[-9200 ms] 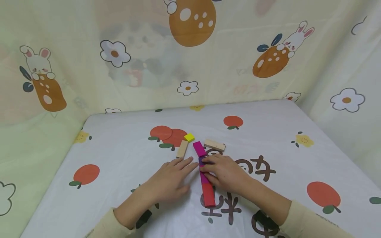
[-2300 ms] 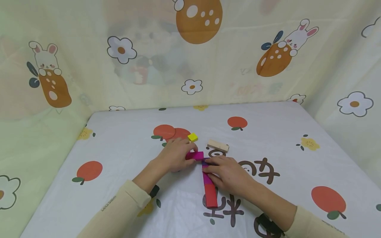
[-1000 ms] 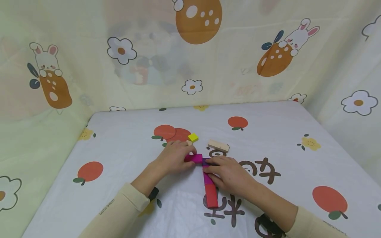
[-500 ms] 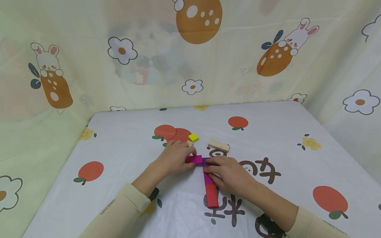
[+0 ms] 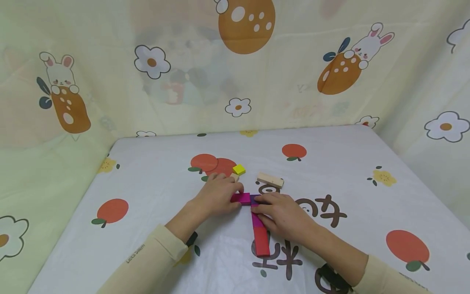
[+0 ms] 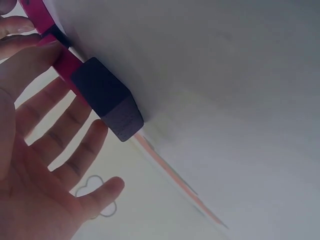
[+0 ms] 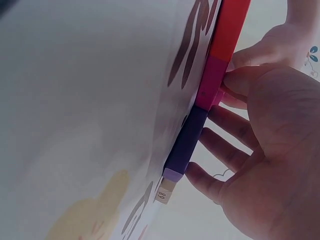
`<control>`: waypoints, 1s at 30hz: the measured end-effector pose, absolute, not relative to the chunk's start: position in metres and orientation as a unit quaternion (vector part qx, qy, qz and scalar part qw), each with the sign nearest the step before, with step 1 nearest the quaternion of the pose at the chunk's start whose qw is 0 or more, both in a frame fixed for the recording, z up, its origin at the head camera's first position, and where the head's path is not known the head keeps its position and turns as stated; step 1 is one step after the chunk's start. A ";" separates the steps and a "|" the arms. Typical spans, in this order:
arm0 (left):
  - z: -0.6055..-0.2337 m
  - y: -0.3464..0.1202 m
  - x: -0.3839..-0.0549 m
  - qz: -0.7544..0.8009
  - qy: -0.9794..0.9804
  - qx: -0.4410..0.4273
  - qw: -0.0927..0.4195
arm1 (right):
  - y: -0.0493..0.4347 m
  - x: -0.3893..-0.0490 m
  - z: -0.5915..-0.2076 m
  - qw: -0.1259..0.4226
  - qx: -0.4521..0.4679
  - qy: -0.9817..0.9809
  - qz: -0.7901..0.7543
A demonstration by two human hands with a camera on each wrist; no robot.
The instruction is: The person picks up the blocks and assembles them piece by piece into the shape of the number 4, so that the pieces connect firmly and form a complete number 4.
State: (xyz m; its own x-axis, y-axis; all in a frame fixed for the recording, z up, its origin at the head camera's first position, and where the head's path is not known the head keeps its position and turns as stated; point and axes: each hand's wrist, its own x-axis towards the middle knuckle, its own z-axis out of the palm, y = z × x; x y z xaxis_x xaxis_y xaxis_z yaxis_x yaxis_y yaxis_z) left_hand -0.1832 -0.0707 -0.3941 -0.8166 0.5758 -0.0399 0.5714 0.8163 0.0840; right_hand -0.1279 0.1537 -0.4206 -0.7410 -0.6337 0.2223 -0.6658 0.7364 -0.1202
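Observation:
My left hand [image 5: 217, 195] pinches a magenta block [image 5: 242, 199] between thumb and fingers. This block lies crosswise, its right end at the left side of a dark purple block [image 7: 185, 140]; I cannot tell whether they touch. The purple block heads a straight row that continues toward me with another magenta block [image 7: 212, 82] and a red block [image 5: 262, 241]. My right hand [image 5: 280, 212] rests its fingertips along the upper edge of the purple block, its thumb by the row's magenta block. In the left wrist view, the purple block [image 6: 102, 87] shows its end face.
Beyond the hands, a yellow block [image 5: 239, 169] and a plain wooden block [image 5: 269, 180] lie on the patterned tablecloth [image 5: 330, 163]. A second wooden block [image 5: 235, 177] is mostly hidden behind my left hand. Printed fabric [image 5: 198, 114] hangs at the back and both sides.
The magenta block once at the row's far end is turned crosswise in my left hand. Over the last second it slid slightly toward me. My right hand has stayed put.

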 end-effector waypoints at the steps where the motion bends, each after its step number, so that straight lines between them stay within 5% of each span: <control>1: -0.394 -0.071 -0.183 0.033 0.953 0.301 0.032 | 0.154 -0.128 -0.421 0.083 0.350 -0.928 0.096; 30: -0.395 -0.067 -0.183 -0.007 0.952 0.304 0.024 | 0.153 -0.127 -0.419 0.081 0.345 -0.930 0.099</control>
State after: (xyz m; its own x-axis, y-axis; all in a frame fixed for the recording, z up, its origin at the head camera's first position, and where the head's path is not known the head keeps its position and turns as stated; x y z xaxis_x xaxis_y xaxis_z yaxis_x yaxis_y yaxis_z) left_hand -0.1828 -0.0669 -0.3950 -0.8137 0.5791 -0.0507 0.5798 0.8148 0.0010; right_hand -0.1274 0.1527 -0.4188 -0.7482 -0.6262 0.2192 -0.6583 0.7419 -0.1273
